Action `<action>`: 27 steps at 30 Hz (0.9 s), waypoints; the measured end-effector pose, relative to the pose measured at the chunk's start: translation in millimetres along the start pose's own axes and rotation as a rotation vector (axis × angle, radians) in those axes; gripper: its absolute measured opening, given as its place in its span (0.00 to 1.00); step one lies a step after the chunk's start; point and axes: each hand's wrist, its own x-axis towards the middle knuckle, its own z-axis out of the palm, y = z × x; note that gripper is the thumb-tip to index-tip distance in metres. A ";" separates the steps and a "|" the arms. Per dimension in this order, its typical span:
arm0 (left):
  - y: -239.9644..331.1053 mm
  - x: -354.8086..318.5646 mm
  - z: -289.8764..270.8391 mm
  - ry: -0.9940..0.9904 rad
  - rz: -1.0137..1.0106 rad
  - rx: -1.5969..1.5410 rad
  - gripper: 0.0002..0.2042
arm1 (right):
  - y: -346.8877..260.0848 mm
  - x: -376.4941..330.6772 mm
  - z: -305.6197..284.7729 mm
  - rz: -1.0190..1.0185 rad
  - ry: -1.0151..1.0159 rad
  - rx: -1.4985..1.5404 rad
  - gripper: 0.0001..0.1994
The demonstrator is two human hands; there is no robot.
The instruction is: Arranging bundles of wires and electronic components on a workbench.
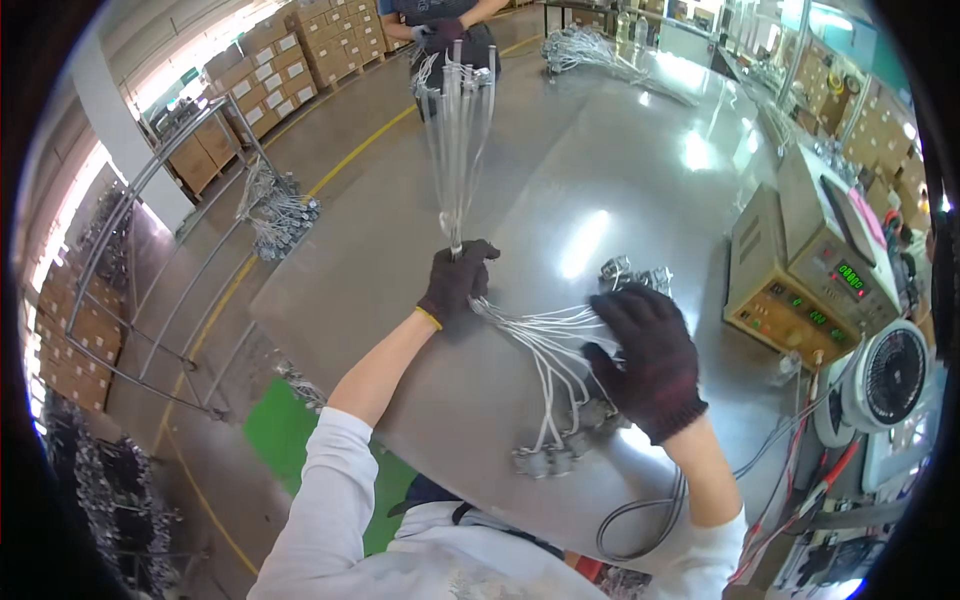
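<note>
My left hand [460,283], in a dark knit glove, is closed round the middle of a bundle of white cables [540,328]. From that fist one part of the bundle [457,150] stretches toward the far side, with grey ends near its top. The other part fans out to the right across the metal table [560,200]. Small grey metal end pieces [548,455] lie clustered at the near side, and more metal pieces [637,275] sit farther back. My right hand [645,355], gloved too, is over the fanned cables with thumb and fingers apart; contact cannot be told.
Instrument boxes with lit displays [800,270] and a small fan [890,375] stand at the right, beside loose leads [640,545]. Another cable heap [590,50] lies at the far edge. A metal rack [150,200] stands left; a co-worker [445,25] stands beyond the table.
</note>
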 end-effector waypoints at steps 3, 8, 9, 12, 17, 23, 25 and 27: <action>-12.5 32.7 17.7 0.085 0.010 0.054 0.15 | 24.5 -25.3 -8.1 0.096 0.062 -0.086 0.30; -25.3 50.4 29.7 0.184 0.082 0.112 0.15 | 35.8 -67.5 19.1 0.425 0.087 0.142 0.26; -25.4 50.6 29.3 0.183 0.080 0.120 0.17 | 34.3 -72.0 24.0 0.530 0.097 0.279 0.24; -22.7 47.7 24.7 0.192 0.091 0.105 0.16 | 25.3 -80.5 25.2 0.367 0.099 0.076 0.17; -19.6 47.0 22.1 0.119 0.045 0.002 0.14 | 2.5 -80.1 18.3 0.328 -0.026 0.121 0.15; -17.5 50.1 17.0 0.097 0.055 0.098 0.15 | 10.6 -71.1 17.1 0.631 -0.327 0.619 0.16; -16.4 52.7 13.9 0.120 0.073 0.088 0.16 | 13.4 -70.2 16.6 0.470 -0.348 0.484 0.15; -16.5 55.8 12.3 0.137 0.081 0.081 0.16 | 15.3 -70.4 13.1 0.283 -0.290 0.326 0.12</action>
